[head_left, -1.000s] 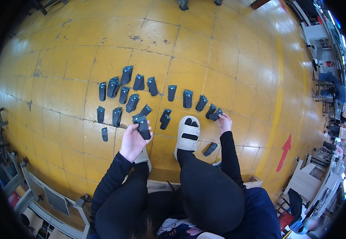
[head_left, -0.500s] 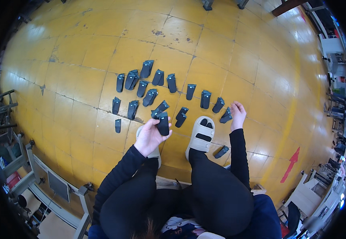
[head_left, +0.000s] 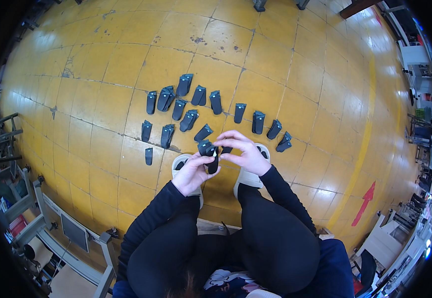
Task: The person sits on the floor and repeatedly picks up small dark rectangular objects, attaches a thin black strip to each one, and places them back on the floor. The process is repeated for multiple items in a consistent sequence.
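My left hand [head_left: 190,175] grips a small stack of black, tongue-shaped flat pieces [head_left: 213,166] with dark teal upper ends, held above the floor between my feet. A small white bit shows near the top of the stack. My right hand [head_left: 247,153] is beside it, its curved fingers apart. The index fingertip is at the stack's upper edge; whether it touches, I cannot tell. Through those fingers a dark piece [head_left: 227,149] shows on the floor, partly hidden. Just beyond my hands lies another black piece [head_left: 203,132].
Several similar black pieces [head_left: 166,99] lie singly and in small overlapping piles on the yellow tiled floor [head_left: 101,144]. A fanned pile [head_left: 284,142] lies right of my right sandal [head_left: 249,180]. Metal frames [head_left: 107,253] stand at left; a red floor arrow [head_left: 363,203] is at right.
My right hand has come left from beside the floor pile at right to the stack in my left hand. The held stack has turned and tilted. My right forearm now covers the piece beside my right foot.
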Motion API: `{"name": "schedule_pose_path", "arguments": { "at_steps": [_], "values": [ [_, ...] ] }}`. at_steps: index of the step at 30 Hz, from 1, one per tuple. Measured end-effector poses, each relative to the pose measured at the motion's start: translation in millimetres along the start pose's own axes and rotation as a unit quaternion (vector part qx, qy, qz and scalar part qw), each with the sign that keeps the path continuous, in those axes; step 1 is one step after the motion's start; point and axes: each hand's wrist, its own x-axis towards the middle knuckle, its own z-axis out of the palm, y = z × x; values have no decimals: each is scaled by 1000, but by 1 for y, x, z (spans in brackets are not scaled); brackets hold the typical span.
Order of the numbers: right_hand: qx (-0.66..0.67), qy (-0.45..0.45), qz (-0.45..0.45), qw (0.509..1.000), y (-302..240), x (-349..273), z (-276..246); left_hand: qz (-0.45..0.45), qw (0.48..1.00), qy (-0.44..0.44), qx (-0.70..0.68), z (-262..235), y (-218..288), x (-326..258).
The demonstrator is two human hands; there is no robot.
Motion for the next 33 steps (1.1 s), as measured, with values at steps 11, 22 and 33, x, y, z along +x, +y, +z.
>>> {"name": "schedule_pose_path", "arguments": {
  "at_steps": [11, 22, 33],
  "values": [
    [171, 26, 158, 972, 12, -3, 2, -53, 997, -60, -19, 3, -2, 0],
    [45, 18, 122, 991, 5, -2, -1, -43, 999, -27, -17, 1, -3, 1],
    [45, 6, 26, 999, -3, -1, -4, 14, 1000, -7, -6, 0, 3, -1]
  ]
}}
